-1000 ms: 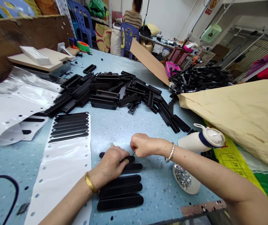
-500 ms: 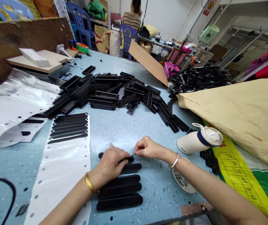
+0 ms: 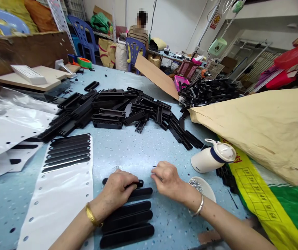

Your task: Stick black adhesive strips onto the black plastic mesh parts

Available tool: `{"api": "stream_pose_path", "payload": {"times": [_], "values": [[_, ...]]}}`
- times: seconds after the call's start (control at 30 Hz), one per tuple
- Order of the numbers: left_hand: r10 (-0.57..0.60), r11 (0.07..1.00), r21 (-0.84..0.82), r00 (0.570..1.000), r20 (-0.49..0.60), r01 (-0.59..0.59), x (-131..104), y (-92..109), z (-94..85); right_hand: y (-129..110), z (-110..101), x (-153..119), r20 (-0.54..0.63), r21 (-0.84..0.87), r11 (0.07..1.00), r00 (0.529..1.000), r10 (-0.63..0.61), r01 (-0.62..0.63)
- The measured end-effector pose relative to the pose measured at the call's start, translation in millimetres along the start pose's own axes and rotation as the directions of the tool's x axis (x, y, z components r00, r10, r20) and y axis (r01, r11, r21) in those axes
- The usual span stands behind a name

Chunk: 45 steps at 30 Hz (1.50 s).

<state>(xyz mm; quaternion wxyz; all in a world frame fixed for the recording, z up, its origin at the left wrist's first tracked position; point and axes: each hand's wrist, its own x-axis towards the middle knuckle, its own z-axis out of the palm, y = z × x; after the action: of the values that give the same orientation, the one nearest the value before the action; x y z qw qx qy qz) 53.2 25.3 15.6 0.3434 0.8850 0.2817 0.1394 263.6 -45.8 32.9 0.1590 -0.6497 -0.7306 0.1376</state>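
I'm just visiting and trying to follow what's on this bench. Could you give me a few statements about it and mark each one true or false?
1. The left hand presses on the top black strip of a row. True.
2. The right hand grips the white bottle. False: the bottle lies on its side, apart from that hand.
3. A small white dish sits beside the right wrist. True.
4. The pile of black parts is red. False: it is black.
5. A white perforated sheet carries more black strips. True.
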Motion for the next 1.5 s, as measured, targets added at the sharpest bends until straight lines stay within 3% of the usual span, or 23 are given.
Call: {"api": "stream_pose_path", "payload": {"times": [0.13,0.27,0.37,0.5,0.6,0.97,1.2,1.5], "values": [[-0.011,1.000,0.012,1.000,0.019,0.011,1.1,2.3,1.1,-21.1,11.2,1.8,0.043,0.408,0.908,0.996,0.082,-0.092],[-0.033,0.999,-0.028,0.999,0.029,0.034,-0.3,2.6,-3.5,-27.0,23.3,8.0,0.106,0.522,0.814,0.966,0.235,-0.255],[-0.080,0.997,-0.012,0.996,-0.035,0.080,-7.9,-1.6,-17.3,-24.1,29.2,12.7,0.181,0.594,0.715,0.927,0.328,-0.369],[-0.197,0.966,0.166,0.980,-0.020,0.197,-21.5,-9.5,-39.2,-21.5,31.2,15.9,0.239,0.620,0.670,0.911,0.335,-0.409],[-0.260,0.945,0.208,0.966,0.003,0.253,-26.4,-14.5,-45.9,-22.8,31.4,16.6,0.246,0.628,0.656,0.907,0.343,-0.418],[-0.243,0.953,0.186,0.970,0.001,0.238,-25.4,-17.9,-40.9,-37.0,5.6,36.8,0.213,0.697,0.604,0.916,0.339,-0.386],[-0.220,0.962,0.167,0.975,-0.006,0.218,-27.6,-21.1,-39.7,-22.3,20.7,35.9,0.246,0.644,0.593,0.865,0.437,-0.483],[-0.208,0.968,0.141,0.978,-0.019,0.209,-27.3,-21.9,-38.2,-20.5,27.8,34.4,0.220,0.617,0.618,0.861,0.459,-0.487]]}}
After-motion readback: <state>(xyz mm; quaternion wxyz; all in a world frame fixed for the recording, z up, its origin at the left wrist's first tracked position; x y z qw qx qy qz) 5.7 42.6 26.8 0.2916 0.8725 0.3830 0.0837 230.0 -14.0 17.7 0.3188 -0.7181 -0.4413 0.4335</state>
